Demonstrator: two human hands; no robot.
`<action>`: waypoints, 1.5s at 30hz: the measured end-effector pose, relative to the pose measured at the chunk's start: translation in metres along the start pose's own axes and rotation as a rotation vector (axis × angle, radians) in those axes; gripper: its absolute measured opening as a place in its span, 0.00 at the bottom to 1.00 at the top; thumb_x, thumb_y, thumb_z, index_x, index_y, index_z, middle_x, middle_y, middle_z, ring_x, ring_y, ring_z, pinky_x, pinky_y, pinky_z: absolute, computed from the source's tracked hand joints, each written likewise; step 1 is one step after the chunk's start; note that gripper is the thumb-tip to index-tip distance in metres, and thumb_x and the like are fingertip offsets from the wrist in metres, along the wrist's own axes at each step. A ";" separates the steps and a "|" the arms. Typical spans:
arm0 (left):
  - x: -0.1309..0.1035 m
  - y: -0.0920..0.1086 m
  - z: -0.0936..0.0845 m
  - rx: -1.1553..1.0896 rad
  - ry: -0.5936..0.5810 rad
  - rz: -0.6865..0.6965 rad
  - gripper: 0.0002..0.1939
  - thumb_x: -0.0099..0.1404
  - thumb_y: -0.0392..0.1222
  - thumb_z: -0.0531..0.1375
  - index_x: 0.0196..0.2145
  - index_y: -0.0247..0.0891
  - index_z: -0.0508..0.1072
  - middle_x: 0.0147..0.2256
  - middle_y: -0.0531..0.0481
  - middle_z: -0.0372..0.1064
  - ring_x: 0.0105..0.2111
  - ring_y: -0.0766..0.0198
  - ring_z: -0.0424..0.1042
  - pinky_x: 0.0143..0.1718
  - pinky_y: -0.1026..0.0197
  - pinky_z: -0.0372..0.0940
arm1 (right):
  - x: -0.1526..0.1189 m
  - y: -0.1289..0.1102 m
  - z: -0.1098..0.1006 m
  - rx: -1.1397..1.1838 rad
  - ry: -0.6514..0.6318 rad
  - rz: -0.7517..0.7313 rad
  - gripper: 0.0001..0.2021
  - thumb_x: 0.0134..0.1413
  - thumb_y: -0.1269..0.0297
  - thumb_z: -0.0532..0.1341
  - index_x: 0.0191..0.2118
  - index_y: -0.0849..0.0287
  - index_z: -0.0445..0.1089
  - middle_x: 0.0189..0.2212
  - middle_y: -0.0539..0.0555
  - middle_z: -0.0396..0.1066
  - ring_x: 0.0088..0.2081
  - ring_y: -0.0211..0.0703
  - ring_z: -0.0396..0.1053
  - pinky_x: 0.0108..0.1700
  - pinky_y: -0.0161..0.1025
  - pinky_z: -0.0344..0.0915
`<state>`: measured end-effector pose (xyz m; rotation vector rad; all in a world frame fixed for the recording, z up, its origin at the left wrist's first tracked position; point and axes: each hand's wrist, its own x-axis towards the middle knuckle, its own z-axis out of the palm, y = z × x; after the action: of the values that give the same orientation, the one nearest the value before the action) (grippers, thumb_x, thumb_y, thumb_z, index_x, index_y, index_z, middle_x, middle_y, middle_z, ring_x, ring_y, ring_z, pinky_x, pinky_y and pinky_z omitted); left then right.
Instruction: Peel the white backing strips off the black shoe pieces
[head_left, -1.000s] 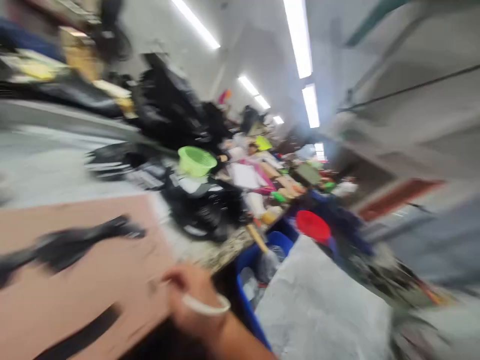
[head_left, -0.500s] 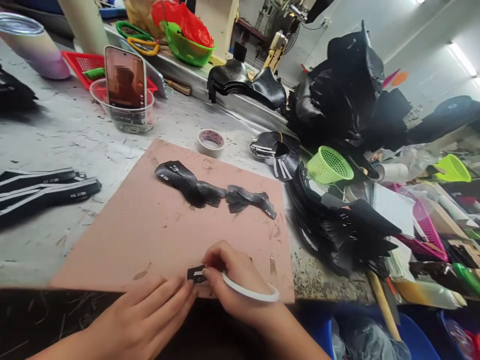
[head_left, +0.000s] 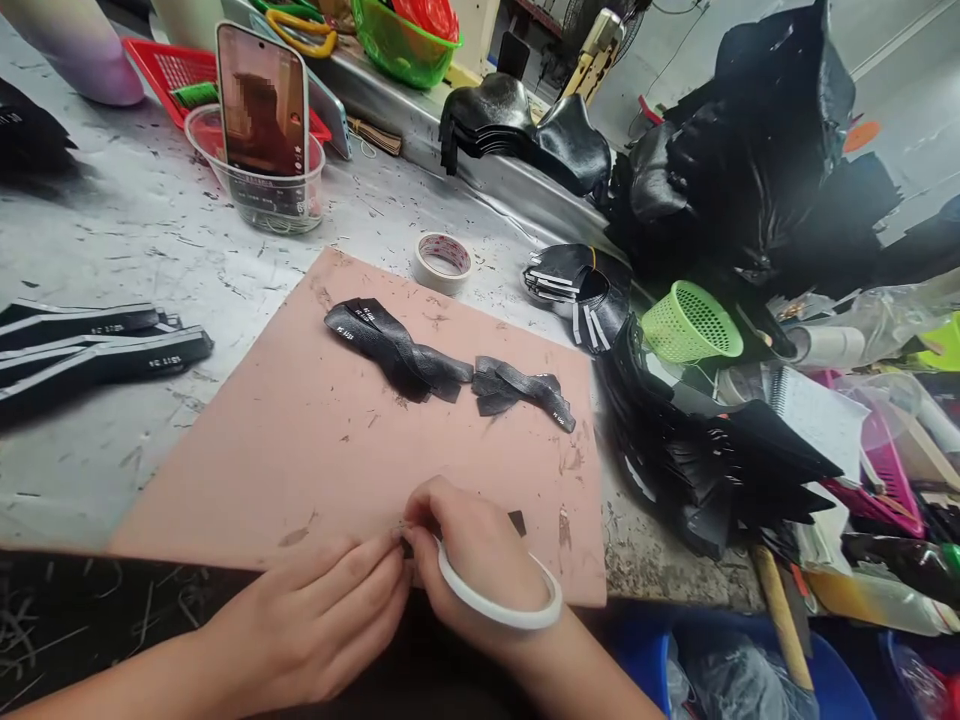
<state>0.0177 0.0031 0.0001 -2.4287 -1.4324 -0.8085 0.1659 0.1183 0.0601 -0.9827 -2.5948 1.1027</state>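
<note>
Pinching a mostly hidden dark piece [head_left: 407, 549] in the right hand [head_left: 480, 552] by the pink board's edge, probably steadying it with a straight-fingered left hand [head_left: 319, 615] (can't tell that grip tbh)

The only view comes from a camera on the person's head, facing forward and down across the table [head_left: 382, 205]. It looks from close above the left hand [head_left: 322, 615] and right hand [head_left: 480, 560], low in the frame. The board [head_left: 300, 450] spreads mid-frame; the wall [head_left: 915, 90] lies farther off, upper right.
</note>
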 end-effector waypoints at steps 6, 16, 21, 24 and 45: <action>0.008 -0.001 0.003 0.073 -0.008 0.038 0.20 0.63 0.25 0.45 0.39 0.40 0.73 0.42 0.49 0.75 0.42 0.62 0.72 0.64 0.53 0.43 | -0.010 0.008 -0.021 -0.033 0.079 0.133 0.06 0.46 0.71 0.61 0.31 0.57 0.63 0.28 0.49 0.67 0.28 0.39 0.66 0.30 0.34 0.61; 0.028 -0.007 -0.005 0.058 -0.203 0.071 0.15 0.63 0.33 0.47 0.39 0.44 0.71 0.48 0.47 0.71 0.38 0.58 0.69 0.39 0.56 0.58 | -0.010 0.023 -0.016 -0.091 0.126 0.048 0.06 0.53 0.74 0.55 0.28 0.57 0.63 0.30 0.50 0.64 0.29 0.38 0.64 0.31 0.34 0.60; 0.039 -0.002 0.004 0.088 -0.063 0.118 0.17 0.64 0.31 0.43 0.37 0.38 0.71 0.43 0.42 0.72 0.40 0.55 0.68 0.43 0.54 0.57 | -0.013 0.021 -0.022 -0.127 0.211 0.095 0.04 0.46 0.72 0.57 0.30 0.57 0.62 0.27 0.49 0.64 0.27 0.38 0.63 0.29 0.34 0.59; 0.042 0.001 0.007 0.118 -0.063 0.126 0.18 0.66 0.31 0.41 0.39 0.37 0.69 0.44 0.42 0.71 0.42 0.54 0.67 0.47 0.53 0.56 | -0.014 0.024 -0.019 -0.112 0.276 0.082 0.05 0.48 0.73 0.53 0.27 0.57 0.60 0.25 0.48 0.63 0.26 0.36 0.62 0.28 0.33 0.56; 0.056 0.009 0.023 0.012 -0.126 0.068 0.19 0.63 0.29 0.42 0.46 0.35 0.65 0.47 0.42 0.69 0.44 0.54 0.66 0.48 0.52 0.54 | -0.033 0.034 -0.015 -0.390 0.447 0.063 0.05 0.50 0.73 0.54 0.27 0.60 0.64 0.26 0.52 0.64 0.26 0.40 0.61 0.28 0.36 0.57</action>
<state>0.0549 0.0503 0.0133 -2.5450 -1.3842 -0.6409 0.2147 0.1238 0.0508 -1.2266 -2.4487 0.3245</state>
